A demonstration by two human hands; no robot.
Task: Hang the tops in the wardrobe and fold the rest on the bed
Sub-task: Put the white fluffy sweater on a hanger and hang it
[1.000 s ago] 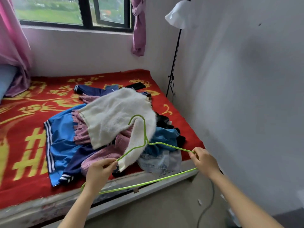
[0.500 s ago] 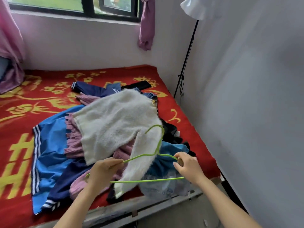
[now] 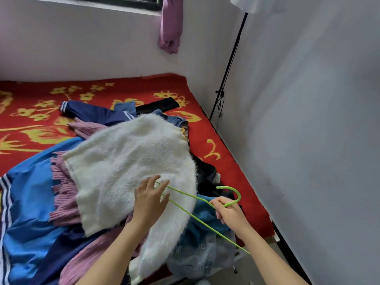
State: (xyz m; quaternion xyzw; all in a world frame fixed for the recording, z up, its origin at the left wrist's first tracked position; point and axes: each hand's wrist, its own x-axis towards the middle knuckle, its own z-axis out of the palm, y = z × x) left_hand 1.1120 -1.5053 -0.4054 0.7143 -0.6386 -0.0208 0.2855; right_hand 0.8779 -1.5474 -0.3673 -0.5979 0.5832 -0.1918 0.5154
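step: hanging a top; the person is bringing the green hanger to the white fluffy sweater
sweater: lying on top of the clothes pile at the near edge of the bed
right hand: fingers curling round the hanger's neck, just under the hook
left hand: fingers spreading straight, grasping nothing, touching the sweater at the hanger's far end
next: probably lifting the hem or neck with the left hand, then feeding a hanger arm inside
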